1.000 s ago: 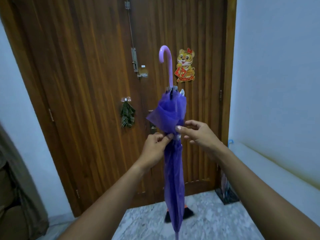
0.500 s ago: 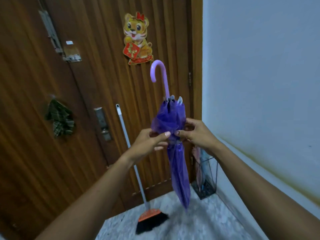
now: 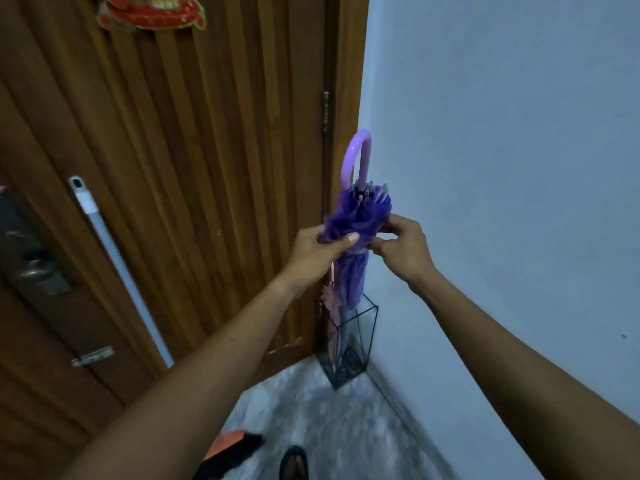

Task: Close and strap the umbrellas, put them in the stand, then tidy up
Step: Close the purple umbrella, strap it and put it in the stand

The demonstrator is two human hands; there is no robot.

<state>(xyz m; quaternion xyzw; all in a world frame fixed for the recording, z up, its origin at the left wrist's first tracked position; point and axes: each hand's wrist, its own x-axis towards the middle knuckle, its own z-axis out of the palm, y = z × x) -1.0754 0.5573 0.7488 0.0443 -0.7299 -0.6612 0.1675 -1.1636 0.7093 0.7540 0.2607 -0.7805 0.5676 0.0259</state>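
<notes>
Wooden door [image 3: 207, 168] meets pale wall [image 3: 502, 168] at a corner of the marble floor [image 3: 329, 410]. A wire umbrella stand [image 3: 372, 327] sits right in that corner with a pink umbrella [image 3: 332, 323] in it. Above the stand the purple umbrella [image 3: 358, 216] is upright, crook handle up, its lower end dropping towards the stand's open top; whether the tip is inside yet I cannot tell.

On one side the left hand [image 3: 313, 252] pinches the bunched canopy between thumb and fingers. On the other, the right hand [image 3: 403, 252] is curled on the folds, fingertips pinching. The strap cannot be made out, so it is best judged by feel. The folds want winding tight and the strap fastening before the umbrella goes down, or loose cloth may snag the wire rim. It should then go in straight, tip first, beside the pink one. A broom [image 3: 114, 258] leans on the door, likely for the tidying.
</notes>
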